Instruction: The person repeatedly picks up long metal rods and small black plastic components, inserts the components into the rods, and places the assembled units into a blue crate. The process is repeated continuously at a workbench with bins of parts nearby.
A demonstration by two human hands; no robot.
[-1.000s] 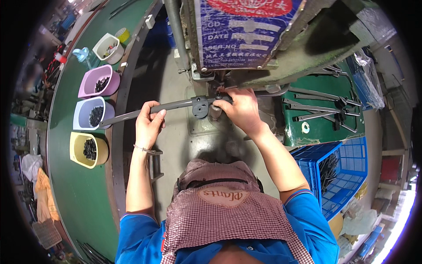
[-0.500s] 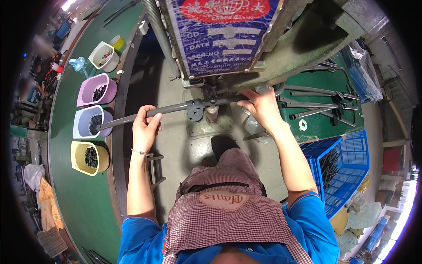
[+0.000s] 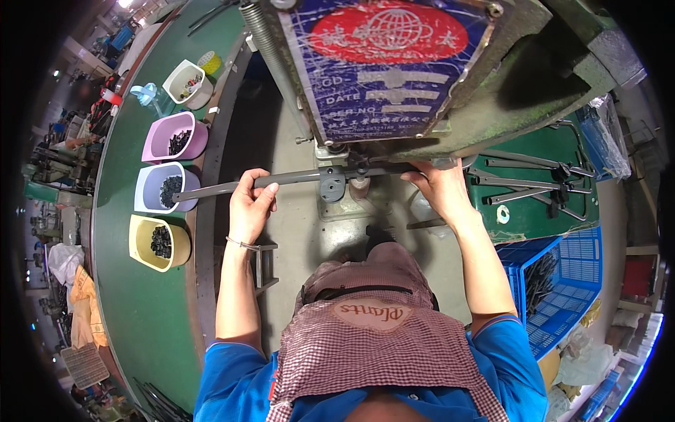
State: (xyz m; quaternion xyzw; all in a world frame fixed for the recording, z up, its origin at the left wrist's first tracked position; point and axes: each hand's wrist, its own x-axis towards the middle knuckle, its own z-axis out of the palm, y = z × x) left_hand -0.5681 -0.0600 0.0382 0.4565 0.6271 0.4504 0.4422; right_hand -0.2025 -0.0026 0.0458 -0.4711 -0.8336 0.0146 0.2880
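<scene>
The left hand [image 3: 249, 207] has its grip clamped around a long grey metal bar [image 3: 281, 179] that runs across the press bed, fingers wrapped over the top near the bar's middle. The right hand [image 3: 439, 186] rests at the bar's far end, at about three o'clock from the left hand, close under the green press machine [image 3: 492, 119]; whether its grip is closed on the bar or only pressing against it, I cannot tell, since the fingertips are tucked under the machine's edge. A dark round fitting [image 3: 332, 184] sits on the bar between the two hands, just beside a small post on the bed.

To do this step well, I judge the bar should stay level and square under the press head, with the fitting seated fully before any stroke, and with both hands kept on the bar's outer stretches, away from the tooling.

At nine o'clock from the left hand, on the green counter [image 3: 133, 295], stand four tubs in a row. The yellow tub [image 3: 159, 243], the pale blue tub [image 3: 163, 188] and the pink tub [image 3: 176, 137] each hold small black parts. The white tub [image 3: 185, 81] at eleven o'clock holds small mixed bits, too small to identify. At four o'clock, a blue plastic crate [image 3: 562, 281] holds dark metal rods.
</scene>
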